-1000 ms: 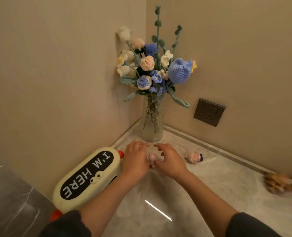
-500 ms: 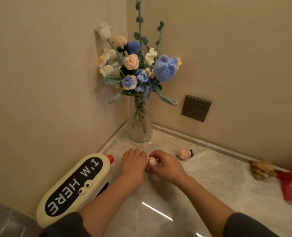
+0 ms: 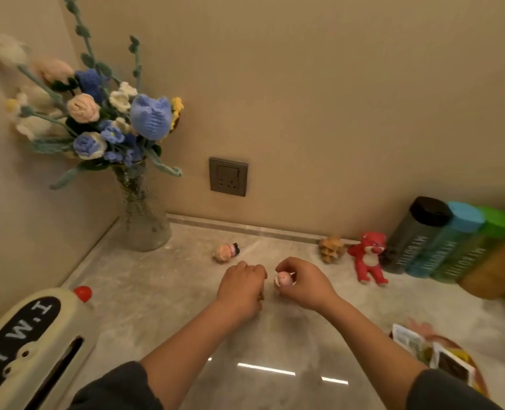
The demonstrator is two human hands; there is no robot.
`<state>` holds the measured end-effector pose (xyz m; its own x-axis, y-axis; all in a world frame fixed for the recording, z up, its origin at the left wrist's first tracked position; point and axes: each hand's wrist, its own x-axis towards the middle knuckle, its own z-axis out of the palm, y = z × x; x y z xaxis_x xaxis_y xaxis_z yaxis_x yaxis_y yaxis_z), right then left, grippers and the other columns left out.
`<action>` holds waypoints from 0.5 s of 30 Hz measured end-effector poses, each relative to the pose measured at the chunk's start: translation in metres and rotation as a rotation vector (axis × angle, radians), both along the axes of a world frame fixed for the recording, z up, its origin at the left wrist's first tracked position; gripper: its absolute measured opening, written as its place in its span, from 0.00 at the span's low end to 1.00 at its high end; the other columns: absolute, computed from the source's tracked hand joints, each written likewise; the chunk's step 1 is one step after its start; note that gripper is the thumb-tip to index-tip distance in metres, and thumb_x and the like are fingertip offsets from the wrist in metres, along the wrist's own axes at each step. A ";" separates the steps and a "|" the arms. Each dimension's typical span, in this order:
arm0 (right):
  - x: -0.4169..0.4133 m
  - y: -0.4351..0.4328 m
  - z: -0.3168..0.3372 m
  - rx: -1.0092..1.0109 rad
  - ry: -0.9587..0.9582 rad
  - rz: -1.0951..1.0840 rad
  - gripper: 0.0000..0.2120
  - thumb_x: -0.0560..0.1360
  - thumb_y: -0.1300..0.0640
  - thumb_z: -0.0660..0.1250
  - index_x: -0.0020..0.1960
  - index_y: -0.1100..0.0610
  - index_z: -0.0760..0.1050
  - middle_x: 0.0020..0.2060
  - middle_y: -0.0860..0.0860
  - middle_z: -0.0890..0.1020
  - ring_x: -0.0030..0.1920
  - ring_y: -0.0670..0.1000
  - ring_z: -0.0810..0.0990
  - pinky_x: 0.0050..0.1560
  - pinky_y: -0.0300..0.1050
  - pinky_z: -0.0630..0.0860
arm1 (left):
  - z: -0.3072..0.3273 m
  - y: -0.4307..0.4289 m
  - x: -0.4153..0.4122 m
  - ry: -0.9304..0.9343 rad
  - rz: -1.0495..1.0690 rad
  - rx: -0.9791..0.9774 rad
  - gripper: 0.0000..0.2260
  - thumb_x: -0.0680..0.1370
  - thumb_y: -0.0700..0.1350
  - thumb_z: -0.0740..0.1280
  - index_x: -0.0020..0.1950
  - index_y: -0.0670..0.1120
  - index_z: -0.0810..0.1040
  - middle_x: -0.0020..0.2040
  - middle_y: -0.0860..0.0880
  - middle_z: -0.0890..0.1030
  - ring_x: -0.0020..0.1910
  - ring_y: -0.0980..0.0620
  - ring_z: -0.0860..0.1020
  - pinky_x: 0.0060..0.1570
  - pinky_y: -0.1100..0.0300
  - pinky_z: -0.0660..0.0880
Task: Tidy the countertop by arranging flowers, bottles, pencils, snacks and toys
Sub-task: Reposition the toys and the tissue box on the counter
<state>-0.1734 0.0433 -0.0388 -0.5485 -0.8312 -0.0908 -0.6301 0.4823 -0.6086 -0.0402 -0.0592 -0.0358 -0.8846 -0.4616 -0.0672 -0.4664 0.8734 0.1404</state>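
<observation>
Pinching a pink toy (image 3: 284,279), the right hand (image 3: 304,284) hovers mid-counter beside the clenched left hand (image 3: 241,287).

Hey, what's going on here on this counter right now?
A person is sorting small toys on a marble countertop. The right hand pinches a tiny pink figurine; the left hand is curled shut beside it, and whether it holds anything is hidden. Another small figurine lies near the vase of crocheted flowers. A red bear toy and a tan toy sit by a row of bottles along the wall.
</observation>
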 end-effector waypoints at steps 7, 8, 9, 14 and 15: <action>-0.045 0.055 -0.001 0.067 -0.055 -0.017 0.12 0.71 0.59 0.67 0.54 0.51 0.78 0.50 0.45 0.81 0.50 0.45 0.78 0.50 0.38 0.73 | -0.007 0.042 -0.044 0.027 -0.098 0.033 0.24 0.72 0.47 0.70 0.66 0.50 0.71 0.64 0.50 0.74 0.63 0.48 0.70 0.60 0.56 0.67; -0.047 0.057 -0.001 0.073 -0.070 0.001 0.12 0.70 0.60 0.67 0.54 0.51 0.79 0.49 0.45 0.81 0.51 0.46 0.78 0.51 0.38 0.74 | -0.009 0.043 -0.046 0.022 -0.102 0.032 0.23 0.72 0.47 0.70 0.66 0.50 0.71 0.64 0.50 0.74 0.63 0.48 0.70 0.60 0.56 0.67; -0.051 0.061 0.000 0.075 -0.086 0.019 0.12 0.70 0.60 0.68 0.53 0.52 0.79 0.49 0.46 0.81 0.51 0.46 0.78 0.52 0.39 0.74 | -0.009 0.046 -0.050 0.020 -0.104 0.027 0.23 0.72 0.46 0.70 0.66 0.50 0.71 0.64 0.49 0.74 0.63 0.48 0.70 0.60 0.56 0.67; -0.067 0.072 -0.001 0.107 -0.118 0.127 0.13 0.70 0.64 0.68 0.50 0.49 0.78 0.48 0.44 0.79 0.51 0.46 0.79 0.54 0.39 0.76 | -0.011 0.054 -0.067 -0.019 -0.083 0.011 0.23 0.72 0.48 0.69 0.67 0.50 0.71 0.64 0.49 0.73 0.63 0.48 0.70 0.59 0.55 0.68; -0.069 0.073 -0.002 0.111 -0.129 0.140 0.14 0.69 0.64 0.68 0.50 0.49 0.78 0.48 0.44 0.80 0.52 0.46 0.79 0.54 0.39 0.76 | -0.010 0.055 -0.070 -0.026 -0.074 0.011 0.23 0.72 0.49 0.69 0.67 0.50 0.72 0.63 0.49 0.74 0.62 0.48 0.71 0.59 0.55 0.69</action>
<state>-0.2425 0.1162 -0.0410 -0.4060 -0.8797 -0.2474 -0.6164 0.4635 -0.6366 -0.1101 -0.0042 -0.0460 -0.9139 -0.3945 -0.0955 -0.4047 0.9039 0.1386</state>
